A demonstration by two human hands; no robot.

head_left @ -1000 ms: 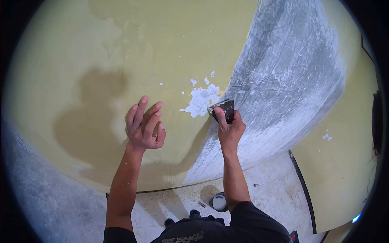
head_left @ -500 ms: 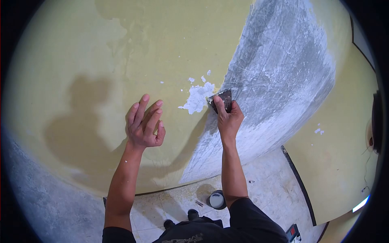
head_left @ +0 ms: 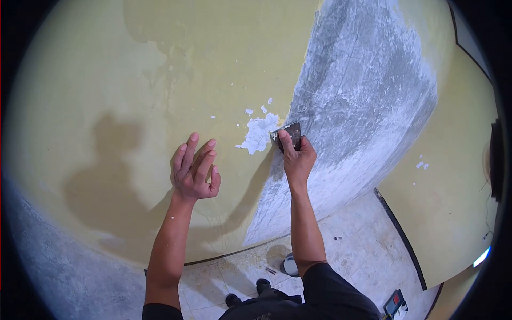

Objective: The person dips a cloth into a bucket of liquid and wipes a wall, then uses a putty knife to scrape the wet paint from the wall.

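Observation:
My right hand [head_left: 298, 162] grips a dark, flat scraper [head_left: 291, 136], thumb across its face. The blade's left edge meets the wall by a white patch [head_left: 260, 132] of bared undercoat with ragged borders. Right of the scraper spreads a large grey, scraped area [head_left: 362, 96] streaked with white. Against the yellow painted wall [head_left: 213, 64] rests my left hand [head_left: 194, 173], fingers apart and holding nothing. Small white chips lie around the patch, and a few specks stick to my left forearm.
Below, the tiled floor [head_left: 357, 256] is strewn with paint flakes near the wall's foot. A bucket [head_left: 289, 265] stands beside my right forearm. At lower right is a dark box with a red part [head_left: 394, 302]. Another yellow wall [head_left: 426, 213] with a dark skirting runs along the right.
The view has shifted slightly. Both hands keep nearly the same places on the wall, the scraper still at the right edge of the white patch, which looks little changed.

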